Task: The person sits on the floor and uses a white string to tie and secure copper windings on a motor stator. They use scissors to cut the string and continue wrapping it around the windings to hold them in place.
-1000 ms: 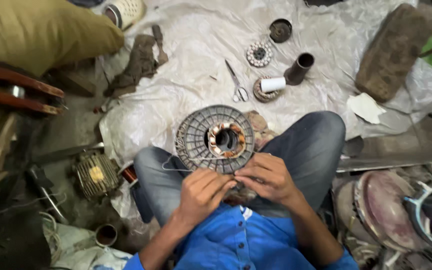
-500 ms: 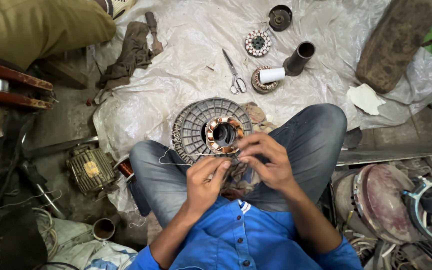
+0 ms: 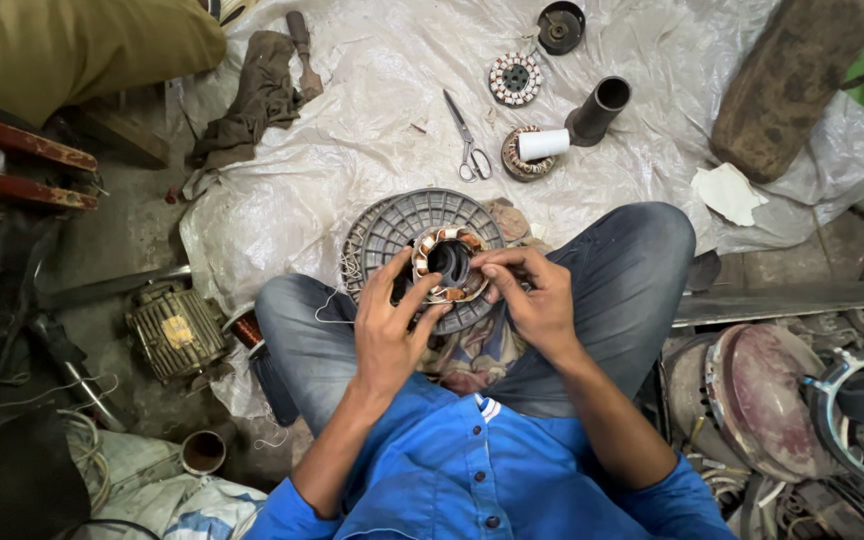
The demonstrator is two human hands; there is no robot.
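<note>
A round stator (image 3: 448, 264) with copper windings rests in the middle of a grey ribbed round housing (image 3: 384, 232) on my lap. My left hand (image 3: 388, 325) grips the stator's left rim with spread fingers. My right hand (image 3: 531, 292) pinches its right rim, fingertips at the windings. A thin thread trails from the left side over my knee. I sit cross-legged in grey trousers and a blue shirt.
On the white plastic sheet (image 3: 352, 150) lie scissors (image 3: 467, 140), a wound stator with a white spool (image 3: 532, 150), a black tube (image 3: 597, 108), a small rotor (image 3: 514, 78) and a cloth (image 3: 257, 95). An old motor (image 3: 177, 330) sits left; fan parts (image 3: 782, 400) lie right.
The view has shifted so the housing sits nearer me. Both hands rose from my lap onto the stator's rim and now hold it.
</note>
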